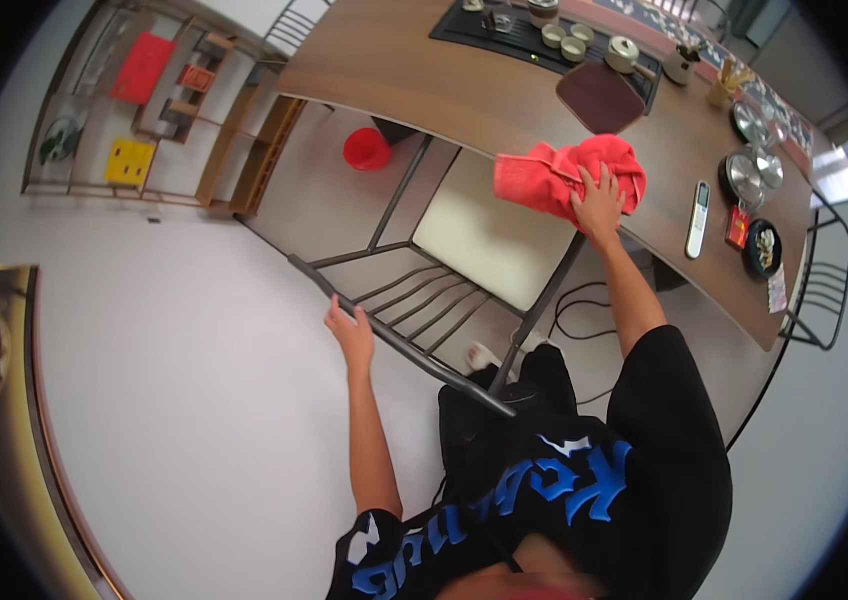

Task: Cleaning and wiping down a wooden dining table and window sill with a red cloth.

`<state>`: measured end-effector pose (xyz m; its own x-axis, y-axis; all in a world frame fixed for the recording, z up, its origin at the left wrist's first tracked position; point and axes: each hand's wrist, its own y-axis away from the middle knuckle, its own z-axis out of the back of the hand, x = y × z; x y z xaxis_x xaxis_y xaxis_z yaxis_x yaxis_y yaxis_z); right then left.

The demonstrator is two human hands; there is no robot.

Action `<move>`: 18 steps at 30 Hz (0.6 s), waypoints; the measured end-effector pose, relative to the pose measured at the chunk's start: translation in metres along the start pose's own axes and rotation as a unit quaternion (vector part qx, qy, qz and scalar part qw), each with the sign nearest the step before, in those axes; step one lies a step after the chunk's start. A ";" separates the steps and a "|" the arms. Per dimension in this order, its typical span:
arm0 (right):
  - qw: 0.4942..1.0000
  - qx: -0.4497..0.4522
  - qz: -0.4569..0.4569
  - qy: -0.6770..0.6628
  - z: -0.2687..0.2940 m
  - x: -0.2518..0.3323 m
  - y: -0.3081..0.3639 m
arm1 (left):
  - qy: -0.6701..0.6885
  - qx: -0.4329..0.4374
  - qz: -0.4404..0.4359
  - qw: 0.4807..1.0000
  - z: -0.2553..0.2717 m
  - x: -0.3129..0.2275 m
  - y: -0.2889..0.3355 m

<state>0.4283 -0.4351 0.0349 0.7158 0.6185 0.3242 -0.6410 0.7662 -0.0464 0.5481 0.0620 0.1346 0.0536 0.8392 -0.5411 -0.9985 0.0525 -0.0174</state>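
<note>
1. While the right hand [599, 208] is resting on the red cloth [552, 182], its fingers are spreading partly open across the fabric.
2. The cloth is lying bunched at the near edge of the tabletop [394, 60], partly overhanging the chair [489, 230]; its long axis is running roughly left to right.
3. The left hand [352, 335] is meeting the top rail [424, 358], fingers slightly bent; I am not seeing whether it is gripping.
4. From it, the cloth is lying ahead and rightward, well apart; the right hand is lying nearer.
</note>
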 end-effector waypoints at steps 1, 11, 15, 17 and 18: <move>1.000 0.003 -0.009 0.005 -0.004 0.004 -0.003 | -0.019 -0.031 -0.085 0.996 -0.002 0.028 -0.017; 0.990 -0.106 -0.017 -0.096 -0.008 0.020 -0.021 | 0.051 0.009 -0.043 0.998 0.009 0.096 -0.227; 0.979 -0.068 -0.182 -0.062 -0.015 0.033 -0.043 | 0.182 0.249 -0.069 0.949 -0.003 0.082 -0.244; 0.976 -0.074 -0.194 -0.070 -0.051 0.064 -0.050 | 0.198 0.261 -0.072 0.942 -0.019 0.098 -0.237; 0.980 -0.057 -0.178 -0.066 -0.069 0.122 -0.061 | 0.173 0.266 -0.060 0.947 -0.005 0.110 -0.236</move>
<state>0.5732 -0.3943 0.0119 0.8415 0.2852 0.4589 -0.3155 0.9489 -0.0111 0.7894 0.1396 0.0752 0.0667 0.5875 -0.8064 -0.8327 0.4780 0.2794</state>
